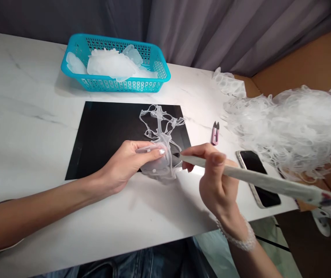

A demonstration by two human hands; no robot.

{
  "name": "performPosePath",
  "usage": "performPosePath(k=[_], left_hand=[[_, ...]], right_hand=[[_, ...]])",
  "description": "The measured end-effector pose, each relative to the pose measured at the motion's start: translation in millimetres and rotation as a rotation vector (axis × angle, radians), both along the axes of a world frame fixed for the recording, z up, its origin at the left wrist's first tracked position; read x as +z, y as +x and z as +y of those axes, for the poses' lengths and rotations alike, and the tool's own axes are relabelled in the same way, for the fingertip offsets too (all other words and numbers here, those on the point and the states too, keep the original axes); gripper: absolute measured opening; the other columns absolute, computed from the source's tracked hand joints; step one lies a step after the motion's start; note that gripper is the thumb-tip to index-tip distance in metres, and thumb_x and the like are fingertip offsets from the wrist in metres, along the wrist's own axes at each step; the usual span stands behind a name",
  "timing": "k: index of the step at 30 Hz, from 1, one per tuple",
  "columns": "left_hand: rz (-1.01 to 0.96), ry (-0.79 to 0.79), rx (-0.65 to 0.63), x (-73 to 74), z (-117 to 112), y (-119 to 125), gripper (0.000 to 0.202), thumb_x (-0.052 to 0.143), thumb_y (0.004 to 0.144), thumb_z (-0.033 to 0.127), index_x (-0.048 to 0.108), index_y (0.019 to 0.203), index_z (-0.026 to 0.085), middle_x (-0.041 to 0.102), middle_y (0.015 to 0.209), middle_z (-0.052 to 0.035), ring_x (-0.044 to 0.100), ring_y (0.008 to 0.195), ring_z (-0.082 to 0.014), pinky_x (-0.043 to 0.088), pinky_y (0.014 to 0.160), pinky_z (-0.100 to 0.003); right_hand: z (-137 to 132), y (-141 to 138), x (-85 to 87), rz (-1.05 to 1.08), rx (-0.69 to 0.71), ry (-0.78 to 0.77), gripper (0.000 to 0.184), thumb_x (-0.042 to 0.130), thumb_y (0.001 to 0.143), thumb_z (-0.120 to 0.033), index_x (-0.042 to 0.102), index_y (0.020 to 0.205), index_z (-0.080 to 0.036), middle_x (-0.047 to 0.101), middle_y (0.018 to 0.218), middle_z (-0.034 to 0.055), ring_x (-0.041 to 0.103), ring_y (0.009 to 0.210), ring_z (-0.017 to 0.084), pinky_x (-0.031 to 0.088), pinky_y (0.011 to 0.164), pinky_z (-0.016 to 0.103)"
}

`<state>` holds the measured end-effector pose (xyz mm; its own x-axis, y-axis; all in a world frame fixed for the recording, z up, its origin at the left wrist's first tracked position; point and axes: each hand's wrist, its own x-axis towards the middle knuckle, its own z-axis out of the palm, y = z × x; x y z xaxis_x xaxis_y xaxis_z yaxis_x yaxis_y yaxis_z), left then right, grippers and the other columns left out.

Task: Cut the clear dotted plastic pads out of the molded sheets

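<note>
Jeans (142, 262): blue denim at the bottom edge, below the near edge of the table.
Right wrist: a beaded, clear-looking bracelet (242, 240) circles it.
Right hand (219, 181): thumb and fingers are closed around a long pale tool (255, 178), whose dark tip points left and whose body runs off toward the right edge of view.
Left hand (127, 160): thumb on top, it pinches a translucent piece (154, 168) from the left; the lower fingers are hidden, so their pose cannot be told.
Translucent piece: over the near edge of the black mat (104, 131), partly on it and partly beyond it; a lacy web (159, 123) of the same clear material spreads from its far side across the mat.
Tool tip: right at the piece's right-hand edge; whether it touches cannot be told.
Phone (259, 179): screen up and dark, on the white marbled table (23, 143), right of the right hand.
Snips (215, 135): pink handles, blades pointing away, between mat and tangle.
Tangle (292, 123): a big heap of clear, stringy loops at a cardboard box (307, 58), some spilling onto the table.
Basket (116, 85): turquoise, beyond the mat, holding whitish translucent pieces (110, 63).
Curtain (211, 31): grey folds behind everything.
</note>
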<state>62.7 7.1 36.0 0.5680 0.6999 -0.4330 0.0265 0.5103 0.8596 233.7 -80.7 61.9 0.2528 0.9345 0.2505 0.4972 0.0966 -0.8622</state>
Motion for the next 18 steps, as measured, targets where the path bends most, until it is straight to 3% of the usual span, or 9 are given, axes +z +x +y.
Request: performPosePath(k=[7,18], left_hand=[[0.033,-0.046,0.043,4.6,-0.1,3.3,0.029,0.082,0.075,0.035,0.079,0.099,0.018,0.078,0.100,-0.0065,0.069,0.094,-0.0217,0.049,0.083,-0.030],[0.015,0.059,0.013,1.5,-2.5,-0.5,0.024,0.079,0.079,0.038,0.081,0.094,0.020,0.078,0.097,-0.0044,0.069,0.094,-0.0207,0.050,0.081,-0.026]], right_hand=[[3.2,-2.6,-7.3,-0.155,0.093,0.055,0.047,0.034,0.105,-0.051,0.071,0.090,-0.025,0.067,0.071,0.0018,0.062,0.061,0.017,0.048,0.060,0.032],[8.8,-6.2,-10.0,-0.394,0.210,0.078,0.052,0.028,0.107,-0.046,0.065,0.082,-0.020,0.065,0.075,0.0046,0.058,0.066,0.015,0.042,0.061,0.030]])
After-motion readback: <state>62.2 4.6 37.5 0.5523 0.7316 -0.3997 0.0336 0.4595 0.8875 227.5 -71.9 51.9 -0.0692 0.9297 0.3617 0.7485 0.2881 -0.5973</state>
